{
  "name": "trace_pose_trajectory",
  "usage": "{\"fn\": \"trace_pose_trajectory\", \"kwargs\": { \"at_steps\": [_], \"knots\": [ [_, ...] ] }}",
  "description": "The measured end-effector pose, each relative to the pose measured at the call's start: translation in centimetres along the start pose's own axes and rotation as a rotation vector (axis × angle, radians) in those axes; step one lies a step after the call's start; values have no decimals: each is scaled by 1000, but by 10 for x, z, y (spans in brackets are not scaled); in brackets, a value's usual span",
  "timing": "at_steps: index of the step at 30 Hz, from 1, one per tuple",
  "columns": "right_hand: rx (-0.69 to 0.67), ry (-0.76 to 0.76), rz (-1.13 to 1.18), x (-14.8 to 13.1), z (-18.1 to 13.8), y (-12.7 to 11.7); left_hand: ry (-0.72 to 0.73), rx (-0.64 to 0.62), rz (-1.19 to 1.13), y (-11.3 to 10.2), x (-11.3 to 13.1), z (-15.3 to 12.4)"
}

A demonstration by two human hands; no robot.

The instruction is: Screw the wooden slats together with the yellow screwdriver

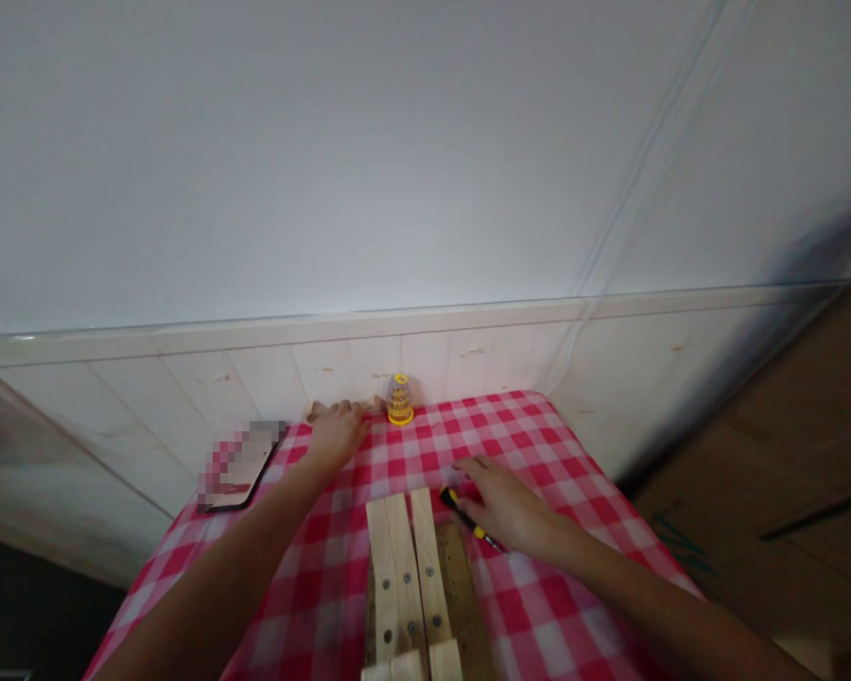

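Observation:
My left hand (335, 433) lies flat with fingers stretched out at the far edge of the red-and-white checked tablecloth (560, 454), just left of a small yellow bit holder (399, 401). My right hand (505, 506) rests palm down on the cloth, fingers extended, lying over a black-and-yellow screwdriver (460, 511) whose handle end shows at its left. A wooden slat assembly (411, 586) with screws lies between my forearms, near the front.
A dark phone-like slab (237, 471) lies at the table's left far corner. A white panelled wall (425, 189) stands right behind the table. Brown wooden flooring (787, 454) shows to the right.

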State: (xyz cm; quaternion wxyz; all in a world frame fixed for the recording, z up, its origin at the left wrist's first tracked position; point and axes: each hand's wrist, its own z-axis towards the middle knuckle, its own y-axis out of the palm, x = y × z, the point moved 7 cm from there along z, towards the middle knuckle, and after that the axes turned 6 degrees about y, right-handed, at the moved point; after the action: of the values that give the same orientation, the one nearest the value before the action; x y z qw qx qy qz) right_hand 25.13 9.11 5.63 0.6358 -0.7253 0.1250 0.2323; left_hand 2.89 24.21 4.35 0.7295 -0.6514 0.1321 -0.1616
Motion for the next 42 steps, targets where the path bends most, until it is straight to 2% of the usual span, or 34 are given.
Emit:
{"fn": "trace_pose_trajectory", "kwargs": {
  "at_steps": [4, 7, 10, 13, 14, 16, 19, 20, 23, 25, 28, 30, 32, 34, 35, 38, 39, 42],
  "knots": [
    [77, 13, 11, 16, -11, -13, 57, -31, 57, 5, 8, 7],
    [143, 24, 60, 23, -20, -21, 93, -8, 94, -1, 17, 8],
    [226, 23, 155, 20, -26, -31, 144, 46, 120, -19, 31, 2],
    [311, 1, 315, 8, -28, -43, 204, 127, 138, -48, 51, -16],
    [323, -10, 391, 3, -27, -47, 237, 174, 151, -60, 61, -25],
    [306, -31, 583, -10, -26, -51, 409, 425, 224, -95, 92, -52],
    [236, -51, 891, -33, -27, -54, 675, 737, 308, -133, 140, -103],
    [235, -58, 955, -41, -29, -56, 753, 767, 309, -140, 154, -116],
    [307, -52, 1002, -56, -43, -64, 881, 797, 243, -154, 183, -142],
    [352, -24, 986, -59, -54, -67, 885, 768, 208, -159, 192, -148],
    [440, 35, 947, -48, -67, -72, 809, 700, 31, -169, 194, -157],
    [480, 74, 930, -32, -72, -76, 683, 655, -200, -175, 184, -169],
    [526, 97, 960, -11, -73, -82, 566, 576, -379, -169, 172, -189],
    [588, 119, 1051, 13, -74, -88, 539, 554, -454, -154, 164, -215],
    [599, 130, 1099, 23, -74, -89, 525, 530, -409, -142, 161, -226],
    [568, 166, 1199, 46, -73, -87, 294, 532, -227, -102, 144, -243],
    [540, 178, 1203, 49, -72, -84, 257, 517, -199, -88, 144, -245],
    [425, 184, 1135, 49, -71, -72, 286, 455, -160, -57, 158, -244]
  ]
}}
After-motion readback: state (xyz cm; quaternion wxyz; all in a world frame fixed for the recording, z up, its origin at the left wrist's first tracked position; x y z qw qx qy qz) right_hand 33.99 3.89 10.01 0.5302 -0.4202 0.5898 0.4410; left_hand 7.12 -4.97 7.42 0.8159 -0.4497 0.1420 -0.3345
